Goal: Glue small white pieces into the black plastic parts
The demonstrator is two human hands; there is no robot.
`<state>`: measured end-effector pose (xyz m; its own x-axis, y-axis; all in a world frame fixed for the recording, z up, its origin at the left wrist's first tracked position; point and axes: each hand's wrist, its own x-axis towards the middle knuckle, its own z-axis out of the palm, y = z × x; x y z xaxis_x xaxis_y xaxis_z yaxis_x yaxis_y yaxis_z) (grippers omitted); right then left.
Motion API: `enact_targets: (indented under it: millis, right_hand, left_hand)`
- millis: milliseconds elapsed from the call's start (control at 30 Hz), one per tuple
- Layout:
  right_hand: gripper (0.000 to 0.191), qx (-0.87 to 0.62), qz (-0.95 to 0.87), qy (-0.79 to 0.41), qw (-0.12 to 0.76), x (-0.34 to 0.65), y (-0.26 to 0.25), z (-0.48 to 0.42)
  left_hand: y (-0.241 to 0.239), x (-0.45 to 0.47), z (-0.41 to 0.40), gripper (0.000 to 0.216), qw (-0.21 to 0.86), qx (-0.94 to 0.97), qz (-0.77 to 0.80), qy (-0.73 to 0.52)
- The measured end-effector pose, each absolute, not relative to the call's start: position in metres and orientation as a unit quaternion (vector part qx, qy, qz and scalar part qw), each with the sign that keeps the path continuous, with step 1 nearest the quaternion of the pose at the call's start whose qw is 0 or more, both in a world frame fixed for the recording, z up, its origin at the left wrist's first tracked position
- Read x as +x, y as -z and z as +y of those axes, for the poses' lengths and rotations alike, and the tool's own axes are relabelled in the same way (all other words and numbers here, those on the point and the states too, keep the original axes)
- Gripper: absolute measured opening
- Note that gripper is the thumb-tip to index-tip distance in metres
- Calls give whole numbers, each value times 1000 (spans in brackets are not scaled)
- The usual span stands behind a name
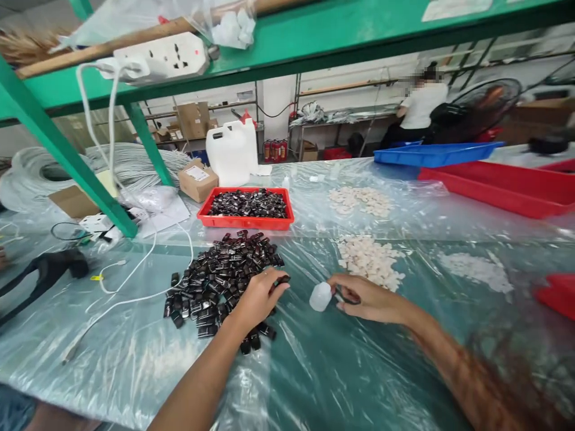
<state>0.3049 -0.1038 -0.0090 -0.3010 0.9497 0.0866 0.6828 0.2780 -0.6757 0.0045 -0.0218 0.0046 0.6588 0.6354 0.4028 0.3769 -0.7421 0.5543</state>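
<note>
My left hand [262, 294] is closed, pinching a small black plastic part [283, 279] between thumb and fingers, above the right edge of a pile of similar glossy black parts [220, 269]. To its right, my right hand [366, 296] is closed around a small translucent white bottle [320, 297], whose rounded end points left. A dark, thin item [347, 295] also shows among the right fingers; its kind is unclear. Just beyond that hand lies a heap of small pale pieces [371, 260]. The two hands are apart.
A red tray [246, 224] full of black parts stands behind the pile. White cables [130, 299] cross the left side. More pale pieces [359, 200] and whitish pieces [476, 270] lie right. Blue [435, 154] and red trays [503, 185] sit far right. A green shelf frame [314, 45] overhangs; a person [422, 105] sits beyond.
</note>
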Motion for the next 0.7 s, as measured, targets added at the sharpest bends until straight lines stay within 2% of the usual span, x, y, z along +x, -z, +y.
enact_targets:
  millis: [200, 500, 700]
  right_hand:
    - [28, -533, -763, -275, 240, 283, -5, -111]
    - [17, -528, -741, -280, 307, 257, -9, -114]
    - [21, -537, -715, -290, 342, 253, -14, -116]
  left_hand:
    - [-2, 5, -17, 16, 225, 884, 271, -309]
    - [3, 6, -22, 19, 205, 881, 276, -323]
    - [-11, 8, -25, 15, 191, 890, 250, -330]
